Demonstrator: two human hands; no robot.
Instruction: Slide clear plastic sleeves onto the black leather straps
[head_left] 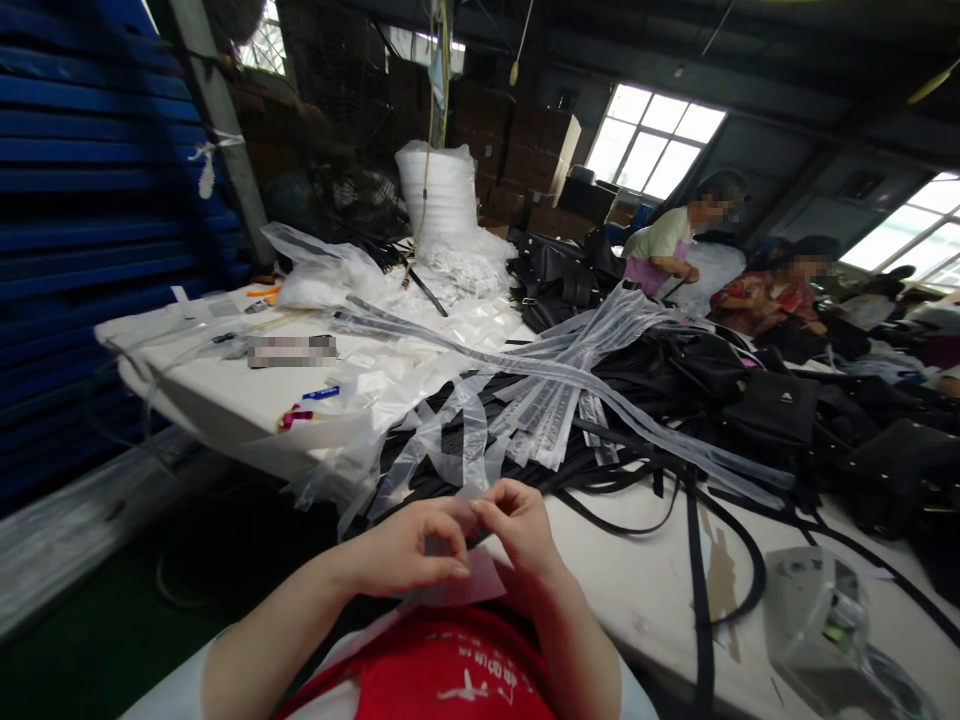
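Observation:
Both of my hands are close together in front of the red apron (457,665), at the near edge of the table. My right hand (517,525) pinches a thin clear plastic piece (478,580) near its top. My left hand (424,545) is curled beside it, with fingers bent against the same plastic. Just beyond my hands, clear plastic strips (474,435) lie over a heap of black straps (502,400). Long clear sleeves (555,370) cross on top of that heap.
Black bags (772,410) are piled at the right, near a grey tape dispenser (817,620). A blue marker (321,393) lies on the white table (202,385). White foam rolls (439,190) stand behind. Two people work at the back right; blue stacked panels are at left.

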